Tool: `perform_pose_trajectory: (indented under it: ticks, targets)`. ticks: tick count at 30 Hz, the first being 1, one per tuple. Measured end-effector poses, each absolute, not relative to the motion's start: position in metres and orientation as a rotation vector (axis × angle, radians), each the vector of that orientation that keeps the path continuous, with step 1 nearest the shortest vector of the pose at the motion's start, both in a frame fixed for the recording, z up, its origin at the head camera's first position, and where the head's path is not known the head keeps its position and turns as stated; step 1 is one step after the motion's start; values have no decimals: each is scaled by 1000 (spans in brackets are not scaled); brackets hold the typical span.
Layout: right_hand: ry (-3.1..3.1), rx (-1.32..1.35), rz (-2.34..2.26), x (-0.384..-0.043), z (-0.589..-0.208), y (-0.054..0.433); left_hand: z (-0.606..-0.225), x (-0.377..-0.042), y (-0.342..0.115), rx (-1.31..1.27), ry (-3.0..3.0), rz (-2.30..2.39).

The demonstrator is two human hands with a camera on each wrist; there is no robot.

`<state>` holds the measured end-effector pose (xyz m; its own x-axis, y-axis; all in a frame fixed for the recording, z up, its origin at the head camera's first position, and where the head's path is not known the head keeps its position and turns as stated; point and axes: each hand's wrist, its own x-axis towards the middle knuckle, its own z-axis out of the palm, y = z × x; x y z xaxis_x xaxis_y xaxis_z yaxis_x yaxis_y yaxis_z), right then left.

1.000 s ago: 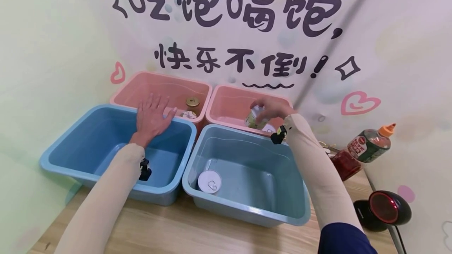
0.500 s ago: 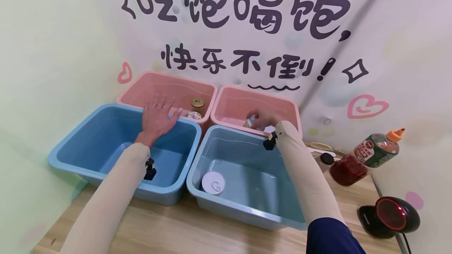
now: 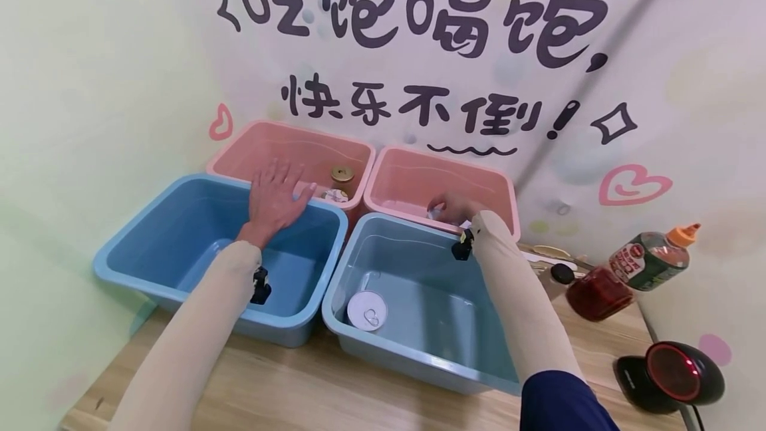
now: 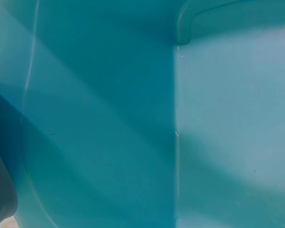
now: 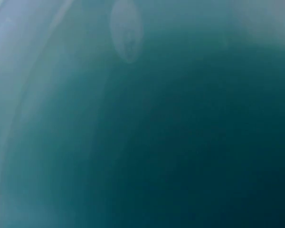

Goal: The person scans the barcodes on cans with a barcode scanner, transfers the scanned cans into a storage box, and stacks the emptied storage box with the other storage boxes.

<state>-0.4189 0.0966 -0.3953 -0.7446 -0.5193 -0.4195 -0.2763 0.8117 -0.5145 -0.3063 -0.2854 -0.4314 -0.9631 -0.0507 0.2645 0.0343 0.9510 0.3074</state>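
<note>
My right hand (image 3: 457, 207) reaches low into the right pink bin (image 3: 445, 175). Its fingers are curled round a can (image 3: 435, 214), mostly hidden by the hand and the near rim. Beside it, the white top of another can (image 3: 465, 223) peeks out under the wrist. My left hand (image 3: 275, 203) lies palm down with fingers spread, over where the left pink bin (image 3: 299, 142) meets the blue bin (image 3: 179, 218); it holds nothing. The left wrist view shows the blue bin's inner wall (image 4: 109, 118); the right wrist view is a blurred blue-green bin surface (image 5: 133, 118).
A white pull-tab can (image 3: 368, 310) sits in the near-left corner of the grey-blue bin (image 3: 419, 358). Two cans, one with a gold lid (image 3: 342, 173), stand in the left pink bin. At right are a sauce bottle (image 3: 649, 260), a dark-capped jar (image 3: 561, 275) and a black scanner (image 3: 676, 374).
My right hand has lowered the can from above the right pink bin down into it. The left hand keeps its place, while the head view has shifted slightly.
</note>
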Motion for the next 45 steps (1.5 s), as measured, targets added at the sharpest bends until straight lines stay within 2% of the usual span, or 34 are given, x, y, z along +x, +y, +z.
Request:
perform_pose_trajectory:
  ticks: [5,12,16,32,45]
  targets:
    - [2444,-581,-498,-418,-397,98,-432,-306,-283,8,-2833,-467]
    - [2407,-330,-420,-418,-394,102,-430,-308,-280,-8,-2822,-471]
    - [2407,-324,-454,-419,-386,103,-429,-309,-281,-3,-2835,-450]
    - [2538,-846,-559,-387,-346,90,-428,-307,-282,9,-2837,-445]
    - [2532,-1265,-591,-323,-327,74,-429,-306,-283,10,-2828,-461]
